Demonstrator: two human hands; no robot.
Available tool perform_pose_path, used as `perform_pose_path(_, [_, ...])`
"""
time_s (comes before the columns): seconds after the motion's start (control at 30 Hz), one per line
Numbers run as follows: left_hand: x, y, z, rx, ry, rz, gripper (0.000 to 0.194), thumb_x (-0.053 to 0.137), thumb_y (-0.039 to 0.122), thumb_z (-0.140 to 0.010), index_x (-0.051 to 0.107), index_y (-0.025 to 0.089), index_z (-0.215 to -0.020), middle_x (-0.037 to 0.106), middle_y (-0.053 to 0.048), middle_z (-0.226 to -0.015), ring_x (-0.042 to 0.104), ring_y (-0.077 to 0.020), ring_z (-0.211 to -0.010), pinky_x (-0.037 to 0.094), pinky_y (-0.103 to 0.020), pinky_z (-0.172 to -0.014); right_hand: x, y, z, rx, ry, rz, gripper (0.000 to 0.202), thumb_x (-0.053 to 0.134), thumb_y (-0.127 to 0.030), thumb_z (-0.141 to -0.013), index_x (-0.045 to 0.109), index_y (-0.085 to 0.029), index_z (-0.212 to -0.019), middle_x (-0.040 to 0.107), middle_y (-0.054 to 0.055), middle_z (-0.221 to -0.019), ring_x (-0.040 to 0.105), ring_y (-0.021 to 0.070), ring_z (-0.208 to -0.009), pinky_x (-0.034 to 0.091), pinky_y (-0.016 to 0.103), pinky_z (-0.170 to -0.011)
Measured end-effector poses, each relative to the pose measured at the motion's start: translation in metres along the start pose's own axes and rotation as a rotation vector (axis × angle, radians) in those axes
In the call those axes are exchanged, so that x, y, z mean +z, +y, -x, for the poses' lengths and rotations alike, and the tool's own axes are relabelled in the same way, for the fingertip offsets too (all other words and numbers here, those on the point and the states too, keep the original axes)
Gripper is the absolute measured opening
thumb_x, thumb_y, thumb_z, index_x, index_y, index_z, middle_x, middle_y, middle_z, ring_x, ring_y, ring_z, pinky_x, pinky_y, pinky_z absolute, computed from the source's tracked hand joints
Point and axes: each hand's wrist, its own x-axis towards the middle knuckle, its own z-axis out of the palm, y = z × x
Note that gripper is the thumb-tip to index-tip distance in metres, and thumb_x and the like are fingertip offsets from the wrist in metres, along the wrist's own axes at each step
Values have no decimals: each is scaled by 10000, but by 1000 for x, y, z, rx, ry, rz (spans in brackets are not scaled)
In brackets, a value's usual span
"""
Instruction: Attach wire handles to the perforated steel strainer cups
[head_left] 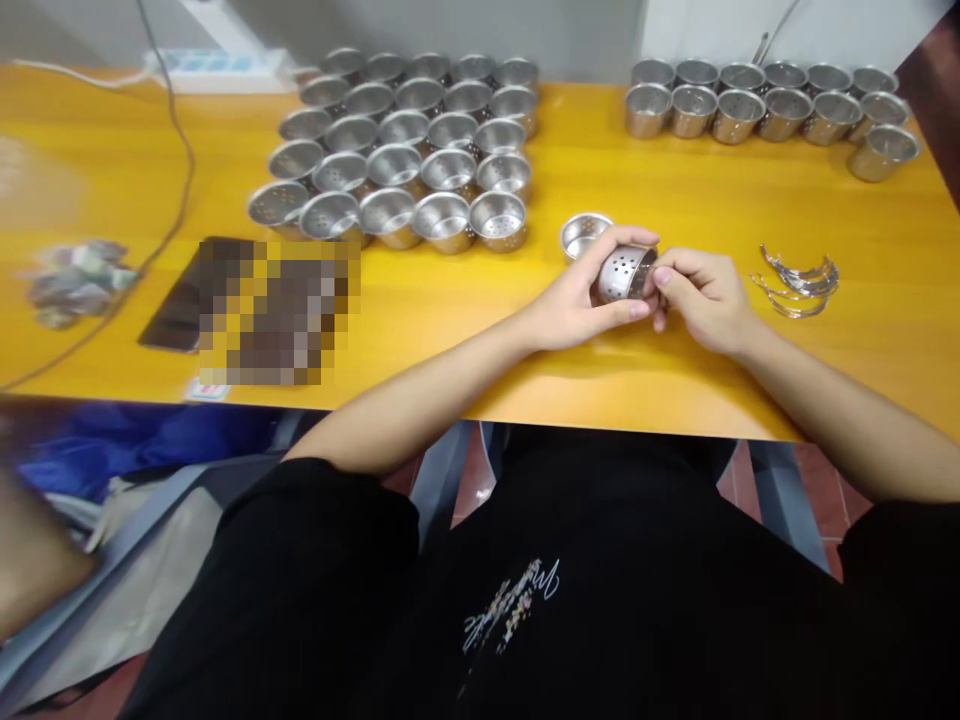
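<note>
A small perforated metal cup [621,275] lies on its side in my left hand [574,305], whose fingers and thumb wrap round it. Its mouth faces right, toward my right hand [705,298]. The fingers of my right hand are pinched at the cup's rim on a thin wire piece, mostly hidden by the fingertips. Just behind my left hand, another metal cup [583,234] stands upright on the table. Several thin curved wire pieces [806,285] lie in a loose pile to the right of my right hand.
Rows of metal cups [394,165] stand at the back left of the yellow table [450,330], and more cups [765,112] at the back right. A dark flat object [176,310], a crumpled bundle [79,283], a cable and a power strip [221,70] are on the left.
</note>
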Motion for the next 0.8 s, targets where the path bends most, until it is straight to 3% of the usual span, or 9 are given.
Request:
perform_pose_path(0.13, [0,-6,-4,-26,121,52,1067,1028,966,-979,640,316,-1731,778,-134,-1533,865,-333,-1336,729,-514,-1201,4,1,-3,-42,63,5,556,841,-792,-1243,879,-269,-1059,799,12,-808,674,157,-542,526,328,-555])
perform_pose_path(0.23, [-3,-2,-1,-112,178,45,1081,1084,995,-880,712,308,-1629,767,-134,-1532,832,-346,-1393,709,-496,-1215,7,1,1,-231,14,178,446,784,-667,-1289,943,-276,-1143,818,32,-849,690,192,-629,581,377,-659])
perform_pose_path(0.37, [-3,11,4,-169,206,124,1031,1122,948,-854,706,279,-1519,771,-118,-1433,806,-293,-1263,697,-436,-1145,7,0,6,-408,28,348,321,772,-509,-1272,985,-284,-1191,905,87,-1014,794,260,-829,662,438,-811])
perform_pose_path(0.6, [2,27,4,-269,118,253,1024,1196,859,-803,702,287,-1496,759,-107,-1443,761,-251,-1190,677,-369,-1066,-2,4,2,-208,153,317,237,859,-465,-1169,991,-271,-1202,940,99,-1076,803,260,-848,671,430,-806])
perform_pose_path(0.7, [3,31,6,-293,94,283,982,1165,774,-911,672,315,-1626,773,-105,-1448,775,-241,-1178,689,-357,-1056,-3,7,0,-142,230,273,232,922,-461,-1085,959,-256,-1187,913,81,-1025,784,248,-835,638,412,-780])
perform_pose_path(0.8, [4,32,9,-255,49,334,942,1117,684,-1007,619,341,-1730,807,-136,-1539,835,-271,-1265,721,-379,-1097,-4,9,-4,-61,276,175,393,1037,-479,-954,899,-248,-1241,851,31,-1007,691,182,-722,575,361,-689])
